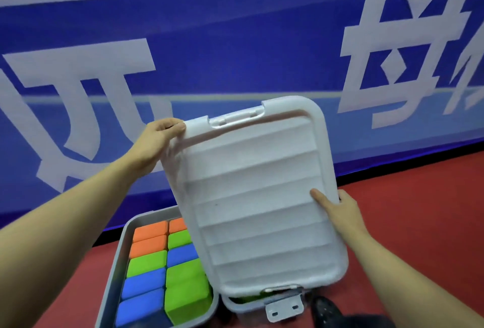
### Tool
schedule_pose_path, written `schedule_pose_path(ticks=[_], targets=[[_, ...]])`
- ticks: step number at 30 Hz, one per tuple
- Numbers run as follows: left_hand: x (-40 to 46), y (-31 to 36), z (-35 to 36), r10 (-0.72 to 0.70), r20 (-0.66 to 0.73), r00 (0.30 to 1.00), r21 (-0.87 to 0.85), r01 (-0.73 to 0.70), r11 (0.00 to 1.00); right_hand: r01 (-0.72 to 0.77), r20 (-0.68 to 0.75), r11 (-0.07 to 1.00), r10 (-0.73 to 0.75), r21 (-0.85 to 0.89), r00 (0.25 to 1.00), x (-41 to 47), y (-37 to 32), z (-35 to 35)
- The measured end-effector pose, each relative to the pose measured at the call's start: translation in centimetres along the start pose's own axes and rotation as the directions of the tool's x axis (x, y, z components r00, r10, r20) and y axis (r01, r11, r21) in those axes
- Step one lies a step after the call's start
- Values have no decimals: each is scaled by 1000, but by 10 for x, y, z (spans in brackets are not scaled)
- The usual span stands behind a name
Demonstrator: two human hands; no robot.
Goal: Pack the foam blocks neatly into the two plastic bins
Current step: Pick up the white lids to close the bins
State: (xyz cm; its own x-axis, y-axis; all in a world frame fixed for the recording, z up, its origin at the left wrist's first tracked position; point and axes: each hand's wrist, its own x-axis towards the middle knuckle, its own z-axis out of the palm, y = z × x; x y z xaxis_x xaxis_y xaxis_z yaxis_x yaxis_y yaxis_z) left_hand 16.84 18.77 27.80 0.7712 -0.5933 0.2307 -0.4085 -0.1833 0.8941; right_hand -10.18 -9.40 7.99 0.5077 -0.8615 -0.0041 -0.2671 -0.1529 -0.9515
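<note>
Overhead, two hands (159, 134) (340, 207) – one white lid (256, 196), two bins (125, 249) (235, 304), ten foam blocks (149, 262)

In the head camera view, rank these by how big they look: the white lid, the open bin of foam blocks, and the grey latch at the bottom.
1. white lid, held up near the camera, so its lead may be exaggerated.
2. open bin, partly cut off by the frame and covered by the lid.
3. grey latch, clearly smallest.

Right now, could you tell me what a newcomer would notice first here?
A white ribbed lid fills the centre, held tilted by the left hand at its top corner and the right hand on its side. Lower left, an open grey bin holds orange, green and blue foam blocks.
</note>
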Motion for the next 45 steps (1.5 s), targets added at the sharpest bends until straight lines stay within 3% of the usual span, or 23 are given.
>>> schedule_pose_path(ticks=[3, 5, 7, 10, 13, 16, 21, 24, 28, 31, 33, 36, 41, 45], targets=[[13, -45, 4, -94, -84, 992, -64, 89, 994, -37, -23, 999, 37, 17, 999, 4, 17, 15], [11, -91, 17, -255, -131, 958, -122, 239, 963, -65, -25, 998, 65, 3, 998, 13, 30, 26], [-10, -139, 42, -460, -129, 878, -112, 448, 887, -118, -12, 993, 117, -6, 993, 23, 46, 36], [-59, -220, 87, -676, 35, 736, -31, 677, 735, -191, -28, 982, 191, -4, 981, 37, 76, 54], [-94, -291, 124, -773, 201, 602, -44, 794, 606, -231, -47, 973, 230, -24, 972, 57, 104, 76], [-96, -333, 142, -759, 237, 607, -16, 783, 621, -298, -43, 952, 295, -68, 954, 81, 130, 96], [-77, -385, 159, -752, 148, 642, 43, 756, 653, -307, 43, 932, 320, -191, 946, 99, 158, 116], [-77, -359, 164, -763, 225, 606, -23, 786, 618, -318, 79, 929, 337, -188, 938, 106, 172, 118], [-78, -359, 175, -768, 304, 563, 52, 795, 604, -305, 160, 905, 362, -297, 918, 107, 182, 120], [-85, -361, 187, -804, 247, 540, 281, 755, 593, -329, 121, 736, 484, -592, 866, 95, 199, 125], [-87, -358, 191, -816, 220, 535, 448, 688, 571, -401, 78, 627, 594, -668, 801, 82, 207, 129], [-88, -359, 197, -829, 186, 527, 519, 664, 538, -418, 34, 529, 648, -739, 761, 73, 217, 134], [-86, -361, 201, -825, 161, 541, 490, 682, 543, -342, 45, 628, 516, -699, 855, 84, 217, 128], [-78, -369, 198, -806, 160, 569, 356, 728, 585, -309, 85, 724, 451, -617, 888, 100, 224, 125]])
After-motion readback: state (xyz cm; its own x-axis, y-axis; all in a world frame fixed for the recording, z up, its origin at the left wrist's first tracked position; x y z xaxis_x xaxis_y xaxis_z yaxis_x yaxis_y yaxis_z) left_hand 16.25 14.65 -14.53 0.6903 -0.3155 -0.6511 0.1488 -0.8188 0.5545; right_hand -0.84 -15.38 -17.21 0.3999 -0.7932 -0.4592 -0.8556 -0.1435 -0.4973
